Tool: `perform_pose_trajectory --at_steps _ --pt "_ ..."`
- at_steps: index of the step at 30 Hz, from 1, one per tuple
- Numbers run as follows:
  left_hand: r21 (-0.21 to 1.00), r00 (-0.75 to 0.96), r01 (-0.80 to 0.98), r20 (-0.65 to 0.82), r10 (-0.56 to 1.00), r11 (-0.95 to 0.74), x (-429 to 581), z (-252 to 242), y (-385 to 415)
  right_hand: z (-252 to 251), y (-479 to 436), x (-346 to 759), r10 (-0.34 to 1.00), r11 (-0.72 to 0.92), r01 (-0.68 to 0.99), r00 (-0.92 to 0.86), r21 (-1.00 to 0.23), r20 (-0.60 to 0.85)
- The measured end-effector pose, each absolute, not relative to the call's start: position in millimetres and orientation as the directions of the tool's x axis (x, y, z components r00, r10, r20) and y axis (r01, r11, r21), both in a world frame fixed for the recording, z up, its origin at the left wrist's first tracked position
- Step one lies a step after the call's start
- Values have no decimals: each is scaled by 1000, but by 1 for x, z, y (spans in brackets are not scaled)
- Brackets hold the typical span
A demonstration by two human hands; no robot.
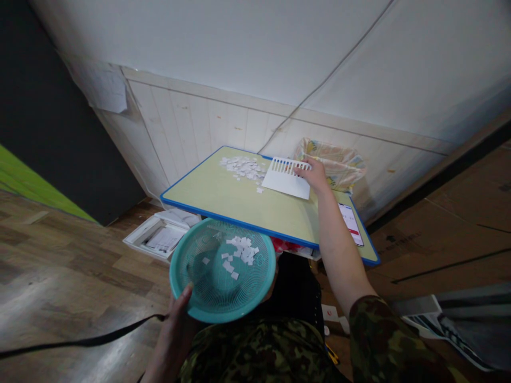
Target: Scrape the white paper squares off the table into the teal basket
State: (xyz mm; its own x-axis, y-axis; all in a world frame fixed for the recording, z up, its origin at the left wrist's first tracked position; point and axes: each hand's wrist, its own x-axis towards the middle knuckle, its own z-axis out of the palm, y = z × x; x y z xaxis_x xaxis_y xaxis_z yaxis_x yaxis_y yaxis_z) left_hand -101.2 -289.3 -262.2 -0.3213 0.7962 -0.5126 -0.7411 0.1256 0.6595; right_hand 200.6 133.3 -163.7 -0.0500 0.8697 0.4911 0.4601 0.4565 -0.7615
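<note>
My left hand [178, 314] grips the near rim of a round teal mesh basket [199, 266], held just below the table's front edge. Several small white paper pieces [239, 252] lie inside the basket. My right hand [315, 174] reaches across the low table and holds a flat white slotted scraper [285, 181] by its far edge. The scraper rests on the tabletop just right of a pile of white paper bits [243, 167]. The table [215, 194] has a pale yellow-green top and a blue rim.
A phone [350, 223] lies on the table's right side. A crumpled plastic bag [339, 165] sits against the white panelled wall. An open white tray with papers [162, 236] rests on the wooden floor at left. A black strap [80, 340] crosses the floor.
</note>
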Motion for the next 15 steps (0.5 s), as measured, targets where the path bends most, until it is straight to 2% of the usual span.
perform_pose_trajectory --at_steps 6,15 --pt "671 -346 -731 -519 782 122 -103 -268 -286 -159 125 199 888 452 394 -114 -800 445" --pt "670 -327 -734 -497 804 115 -99 -260 -288 -157 121 196 888 461 401 -209 -792 410"
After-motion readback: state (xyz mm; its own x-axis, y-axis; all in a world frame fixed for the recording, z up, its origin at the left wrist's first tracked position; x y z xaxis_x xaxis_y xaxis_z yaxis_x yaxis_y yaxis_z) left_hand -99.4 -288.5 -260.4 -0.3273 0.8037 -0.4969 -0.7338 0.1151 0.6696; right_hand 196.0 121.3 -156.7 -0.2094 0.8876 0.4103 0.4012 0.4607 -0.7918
